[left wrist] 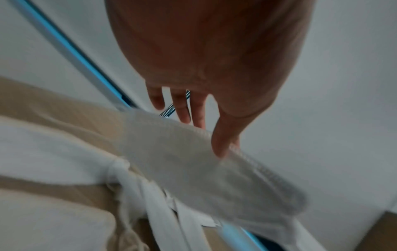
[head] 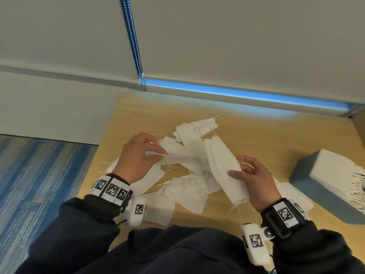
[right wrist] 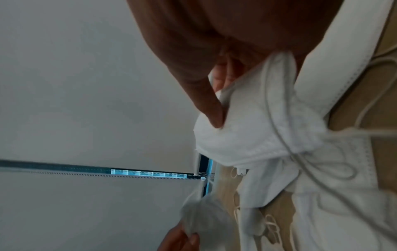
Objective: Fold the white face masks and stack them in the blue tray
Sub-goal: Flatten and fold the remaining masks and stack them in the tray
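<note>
Several white face masks [head: 187, 192] lie in a loose pile on the wooden table [head: 262, 135]. My left hand [head: 160, 153] pinches one flattened mask [head: 181, 158] by its end, just above the pile; in the left wrist view the thumb of that hand [left wrist: 204, 134] presses on this mask [left wrist: 193, 161]. My right hand [head: 237, 167] grips a second, broader mask [head: 221, 167] along its right edge between thumb and fingers. The right wrist view shows this hand [right wrist: 221, 101] pinching that mask [right wrist: 247, 135]. The blue tray [head: 316, 190] stands at the right with folded masks [head: 335, 171] in it.
A grey wall with a window blind and its beaded cord [head: 134, 46] runs close behind the table. The table's left edge drops to blue striped carpet [head: 39, 175]. A brown box corner [head: 360, 123] shows at the far right.
</note>
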Motion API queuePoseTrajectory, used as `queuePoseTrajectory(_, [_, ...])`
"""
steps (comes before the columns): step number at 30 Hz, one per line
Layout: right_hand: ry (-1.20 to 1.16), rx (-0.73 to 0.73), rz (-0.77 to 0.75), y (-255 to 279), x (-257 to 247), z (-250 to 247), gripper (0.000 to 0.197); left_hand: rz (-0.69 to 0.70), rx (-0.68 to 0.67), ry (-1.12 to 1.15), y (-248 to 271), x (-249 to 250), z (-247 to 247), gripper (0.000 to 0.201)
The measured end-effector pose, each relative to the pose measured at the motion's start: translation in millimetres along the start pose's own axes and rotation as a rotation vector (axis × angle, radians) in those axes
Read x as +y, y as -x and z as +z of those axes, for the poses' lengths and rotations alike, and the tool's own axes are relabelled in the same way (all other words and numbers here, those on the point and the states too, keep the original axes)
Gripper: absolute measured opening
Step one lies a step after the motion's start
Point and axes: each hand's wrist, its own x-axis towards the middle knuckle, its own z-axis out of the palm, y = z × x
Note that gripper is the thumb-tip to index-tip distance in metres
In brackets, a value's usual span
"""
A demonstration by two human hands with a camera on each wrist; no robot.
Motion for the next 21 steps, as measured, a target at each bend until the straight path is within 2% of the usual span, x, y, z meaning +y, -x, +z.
queuePoseTrajectory(2, [-0.078, -0.02, 0.081, -3.2, 1.9, 3.7, 0.06, 0.007, 0.117, 0.113, 5.0, 11.9, 7.2, 0.025])
queuePoseTrajectory(4, [-0.143, -0.052, 0.165, -4.1, 1.3, 8.1, 0.045, -0.049, 0.17, 0.241, 9.9, 24.4, 13.1, 0.031])
queuePoseTrajectory(8, [-0.096, -0.004, 0.238, -6.7, 3.6, 12.4, 0.037, -0.136, 0.032, 0.642, 20.3, 41.9, 23.9, 0.037])
queuePoseTrajectory(10, [-0.104, 0.002, 0.243, -6.6, 2.6, 15.3, 0.031, -0.24, 0.001, 0.808, 23.6, 46.9, 28.5, 0.034])
queuePoseTrajectory(13, [-0.171, -0.013, 0.271, -5.3, 3.4, 19.5, 0.021, -0.333, 0.039, 0.91, 26.4, 52.5, 35.3, 0.024])
queuePoseTrajectory(15, [-0.212, -0.03, 0.281, -3.8, 5.1, 22.2, 0.021, -0.345, 0.11, 0.877, 24.8, 52.8, 36.6, 0.018])
queuePoseTrajectory(17, [-0.247, -0.051, 0.283, -3.2, 6.7, 25.4, 0.022, -0.366, 0.141, 0.879, 21.3, 49.4, 37.0, 0.031])
queuePoseTrajectory(19, [-0.289, -0.058, 0.272, -2.0, 7.6, 29.6, 0.02, -0.412, 0.143, 1.0, 18.7, 48.0, 36.1, 0.052])
queuePoseTrajectory(21, [-0.347, -0.025, 0.243, -2.8, 9.8, 32.6, 0.021, -0.469, 0.162, 1.158, 16.5, 48.3, 33.5, 0.058])
